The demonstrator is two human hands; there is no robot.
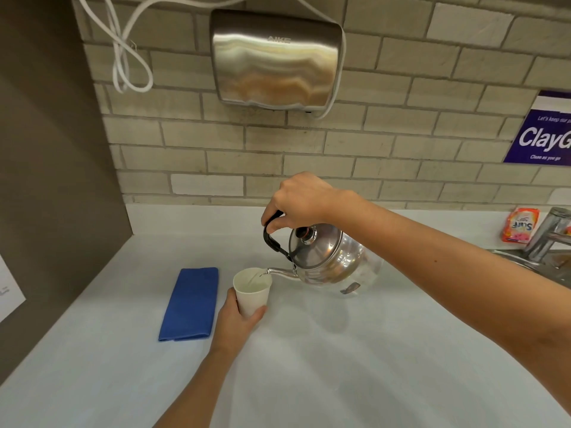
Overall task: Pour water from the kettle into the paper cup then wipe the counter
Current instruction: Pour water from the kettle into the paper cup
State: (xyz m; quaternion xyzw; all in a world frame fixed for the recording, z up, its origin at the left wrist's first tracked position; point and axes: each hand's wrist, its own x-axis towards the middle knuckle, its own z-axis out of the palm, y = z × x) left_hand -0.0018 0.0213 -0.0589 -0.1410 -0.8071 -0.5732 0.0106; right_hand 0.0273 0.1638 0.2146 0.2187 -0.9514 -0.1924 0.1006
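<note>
Head view: I take the paper cup (251, 291) as my landmark on the white counter (340, 366).
Blue cloth (190, 304): folded flat, just left of the cup.
Left hand (238, 319): I see it wrapped around the cup's lower wall.
Kettle (327, 261): right of the cup, tilted, spout over its rim, water running in.
Right hand (298, 200): clenched on the black handle (272, 239).

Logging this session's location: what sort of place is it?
Probably a shared office pantry or kitchenette: a wall-mounted hand dryer on the tiled wall, a "Clean as you go" sign, and a sink tap beside the white counter.
</note>
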